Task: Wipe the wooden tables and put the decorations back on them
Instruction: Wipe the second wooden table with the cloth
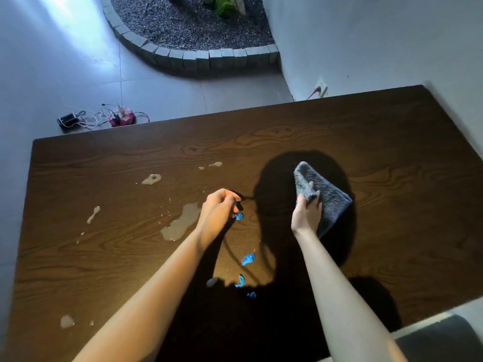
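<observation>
A dark wooden table (366, 142) fills the view. My right hand (306, 214) grips a folded grey cloth (326, 202) just above the table's middle right. My left hand (219, 212) is over the table centre, its curled fingers pinching small blue scraps (238, 216). More blue scraps lie on the wood nearer me, one (247, 259) the largest, others (240, 281) below it. Pale puddles of liquid spread over the left half, the biggest (180, 226) right beside my left wrist, a smaller one (151, 179) farther back.
On the tiled floor beyond the table's far left lies a tangle of cables with a red device (122, 118). A curved brick border (198, 58) rings a gravel bed. A wall socket (322, 88) sits at the far right. A grey cushion (441, 340) shows at bottom right.
</observation>
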The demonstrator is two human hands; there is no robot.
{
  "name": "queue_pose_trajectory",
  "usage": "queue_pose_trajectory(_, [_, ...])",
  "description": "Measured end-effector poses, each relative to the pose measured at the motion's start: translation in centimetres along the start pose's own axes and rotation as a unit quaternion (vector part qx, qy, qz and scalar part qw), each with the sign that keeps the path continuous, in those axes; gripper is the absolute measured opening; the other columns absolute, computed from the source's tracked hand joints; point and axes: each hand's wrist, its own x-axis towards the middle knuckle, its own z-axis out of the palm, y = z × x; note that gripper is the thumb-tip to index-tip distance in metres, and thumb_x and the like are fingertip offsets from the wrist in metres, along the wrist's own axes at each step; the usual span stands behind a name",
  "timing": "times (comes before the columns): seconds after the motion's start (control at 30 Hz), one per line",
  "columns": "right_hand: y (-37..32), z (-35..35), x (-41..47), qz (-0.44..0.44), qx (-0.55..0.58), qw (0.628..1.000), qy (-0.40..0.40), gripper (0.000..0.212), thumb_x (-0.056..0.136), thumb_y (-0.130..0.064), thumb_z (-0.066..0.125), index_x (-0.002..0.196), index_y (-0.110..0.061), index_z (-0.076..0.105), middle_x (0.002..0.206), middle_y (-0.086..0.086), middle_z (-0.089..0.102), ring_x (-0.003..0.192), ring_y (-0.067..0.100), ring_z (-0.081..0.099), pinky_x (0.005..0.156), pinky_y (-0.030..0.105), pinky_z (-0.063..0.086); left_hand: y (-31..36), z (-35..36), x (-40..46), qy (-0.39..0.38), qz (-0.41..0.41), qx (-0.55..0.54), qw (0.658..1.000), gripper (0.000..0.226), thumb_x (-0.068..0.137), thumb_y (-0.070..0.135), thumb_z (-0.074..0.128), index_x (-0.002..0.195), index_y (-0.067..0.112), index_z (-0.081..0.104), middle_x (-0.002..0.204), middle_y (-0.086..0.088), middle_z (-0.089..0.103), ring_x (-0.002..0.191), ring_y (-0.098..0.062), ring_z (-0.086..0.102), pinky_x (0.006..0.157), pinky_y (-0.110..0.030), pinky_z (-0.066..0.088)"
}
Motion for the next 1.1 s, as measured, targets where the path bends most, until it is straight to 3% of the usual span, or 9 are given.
queue_pose_trajectory(0.23, [-5.1, 4.0, 4.2, -0.095, -0.151, 0.982, -0.066, 0.052, 0.103, -0.027, 0.022, 0.152, -0.019, 0.005, 0.160, -0.001, 0.000, 0.147, 0.015, -0.003, 0.119, 0.032, -0.006, 0.3, -2.1, 2.4, 0.031, -0.005, 0.003, 1.000, 0.025, 0.096, 0.009, 0.040, 0.083, 0.018, 0.060, 0.068, 0.001, 0.057, 0.063, -0.009, 0.052, 0.060, -0.021, 0.041])
queue_pose_trajectory(0.37, [-8.0, 8.1, 2.1, -0.181, -0.174, 0.953, -0.170, 0.051, 0.103, -0.026, 0.021, 0.151, -0.022, 0.005, 0.160, -0.005, 0.000, 0.147, 0.012, -0.005, 0.117, 0.030, -0.008, -0.1, -3.7, 3.0, 0.080, -0.004, 0.011, 0.997, 0.028, 0.094, 0.006, 0.041, 0.077, 0.017, 0.061, 0.062, 0.001, 0.056, 0.058, -0.012, 0.051, 0.059, -0.024, 0.041])
queue_pose_trajectory(0.5, [-7.4, 9.6, -0.5, -0.197, -0.125, 0.932, -0.276, 0.049, 0.101, -0.027, 0.032, 0.148, -0.037, 0.021, 0.159, -0.009, 0.011, 0.147, 0.015, 0.004, 0.117, 0.035, 0.005, -0.1, -4.5, 2.8, 0.084, -0.003, 0.012, 0.996, 0.026, 0.094, 0.007, 0.042, 0.081, 0.016, 0.062, 0.063, 0.000, 0.058, 0.059, -0.012, 0.052, 0.063, -0.026, 0.043])
queue_pose_trajectory(0.57, [-6.3, 8.7, -0.1, -0.160, -0.113, 0.934, -0.297, 0.051, 0.098, -0.035, 0.036, 0.148, -0.032, 0.028, 0.157, -0.004, 0.020, 0.145, 0.021, 0.017, 0.117, 0.044, 0.017, 0.1, -4.4, 2.8, 0.073, -0.002, 0.023, 0.997, 0.026, 0.095, 0.008, 0.041, 0.081, 0.016, 0.062, 0.063, 0.001, 0.057, 0.057, -0.010, 0.051, 0.059, -0.024, 0.042])
queue_pose_trajectory(0.67, [-5.0, 6.5, 0.6, -0.126, -0.103, 0.950, -0.266, 0.062, 0.087, -0.044, 0.036, 0.143, -0.017, 0.040, 0.148, 0.007, 0.039, 0.136, 0.025, 0.036, 0.112, 0.044, 0.028, 0.4, -3.9, 3.2, 0.077, -0.001, 0.010, 0.997, 0.029, 0.094, 0.005, 0.041, 0.076, 0.016, 0.061, 0.058, 0.002, 0.055, 0.050, -0.008, 0.048, 0.053, -0.023, 0.039])
queue_pose_trajectory(0.77, [-4.2, 4.7, 1.7, -0.103, -0.051, 0.977, -0.182, 0.072, 0.079, -0.048, 0.029, 0.141, -0.014, 0.042, 0.145, 0.011, 0.043, 0.136, 0.026, 0.036, 0.113, 0.042, 0.026, 0.6, -3.3, 3.5, 0.065, 0.002, 0.002, 0.998, 0.029, 0.094, 0.004, 0.040, 0.076, 0.015, 0.060, 0.058, 0.003, 0.054, 0.043, 0.000, 0.047, 0.049, -0.018, 0.036])
queue_pose_trajectory(0.93, [-6.3, 4.7, 6.1, -0.119, -0.094, 0.986, -0.068, 0.051, 0.102, -0.031, 0.025, 0.151, -0.018, 0.018, 0.159, 0.003, 0.014, 0.147, 0.019, 0.009, 0.118, 0.030, 0.003, 1.0, -3.6, 4.7, 0.076, 0.011, -0.005, 0.997, 0.030, 0.094, 0.006, 0.041, 0.075, 0.017, 0.061, 0.061, 0.003, 0.056, 0.044, 0.002, 0.048, 0.047, -0.013, 0.038])
queue_pose_trajectory(1.1, [-10.4, 6.9, 10.9, -0.097, -0.158, 0.982, -0.046, 0.052, 0.103, -0.029, 0.015, 0.152, -0.015, 0.003, 0.160, 0.002, 0.000, 0.147, 0.016, -0.005, 0.119, 0.033, -0.005, 0.8, -4.6, 6.0, 0.085, 0.007, -0.012, 0.996, 0.028, 0.095, 0.008, 0.041, 0.078, 0.017, 0.062, 0.063, 0.003, 0.057, 0.050, 0.001, 0.051, 0.050, -0.010, 0.041])
